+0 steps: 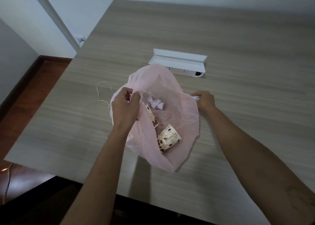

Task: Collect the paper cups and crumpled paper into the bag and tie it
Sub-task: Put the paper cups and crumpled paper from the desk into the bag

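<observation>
Bag: the pink plastic bag (172,95) sits mid-table with its mouth pulled wide, slumped toward six o'clock.
Left hand: the left hand (125,105) pinches the rim at the bag's nine o'clock side, fingers curled round the gathered film and holding the mouth up.
Right hand: the right hand (203,99) is at the bag's three o'clock edge, fingers closed on a small white wad of crumpled paper (196,98), just outside the rim.
Already inside: two patterned paper cups, one cup (168,137) lying on its side toward six o'clock, a second cup (151,115) partly hidden behind the left wrist; a pale paper ball (156,103) rests near the centre.
Left to do: by my reckoning the collecting is nearly done; the wad in the right hand has yet to go in, and the bag is not yet tied.
String: a thin pale string (102,92) lies loose on the table (238,37) at nine o'clock from the bag, likely meant for tying.
Elsewhere: a white open case (177,62) lies at twelve o'clock, just beyond the bag.
</observation>
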Available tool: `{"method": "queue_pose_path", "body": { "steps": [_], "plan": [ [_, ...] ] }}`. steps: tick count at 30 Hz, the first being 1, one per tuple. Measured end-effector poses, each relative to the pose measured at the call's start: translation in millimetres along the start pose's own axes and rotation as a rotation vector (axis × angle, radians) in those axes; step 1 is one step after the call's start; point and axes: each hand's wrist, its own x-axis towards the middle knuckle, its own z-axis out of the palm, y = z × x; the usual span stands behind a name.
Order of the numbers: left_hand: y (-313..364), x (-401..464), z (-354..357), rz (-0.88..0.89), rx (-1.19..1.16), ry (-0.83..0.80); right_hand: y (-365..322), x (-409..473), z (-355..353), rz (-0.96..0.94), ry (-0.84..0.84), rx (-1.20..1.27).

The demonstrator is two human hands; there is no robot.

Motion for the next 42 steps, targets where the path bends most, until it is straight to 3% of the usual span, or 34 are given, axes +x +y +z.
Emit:
{"method": "queue_pose_path", "body": {
  "steps": [7, 13, 17, 23, 28, 42],
  "plan": [
    [1, -6, -5, -0.007, -0.025, -0.007, 3, -44, -11, 0.049, 0.201, 0.316],
    [0, -14, -23, 0.013, -0.020, 0.042, -44, -122, -40, -0.221, 0.399, 0.517],
    [2, -19, -37, 0.016, -0.006, 0.033, -71, -166, -30, -0.363, 0.306, 0.455],
    [5, -20, -55, -0.010, 0.018, -0.059, -89, -170, 24, -0.176, 0.117, 0.205],
    [9, -18, -74, -0.015, 0.074, -0.172, -111, -173, 41, -0.201, -0.022, 0.151],
    [-1, -1, -115, 0.156, 0.227, -0.660, -118, -251, 47, 0.022, 0.155, 0.129]
  ]
}}
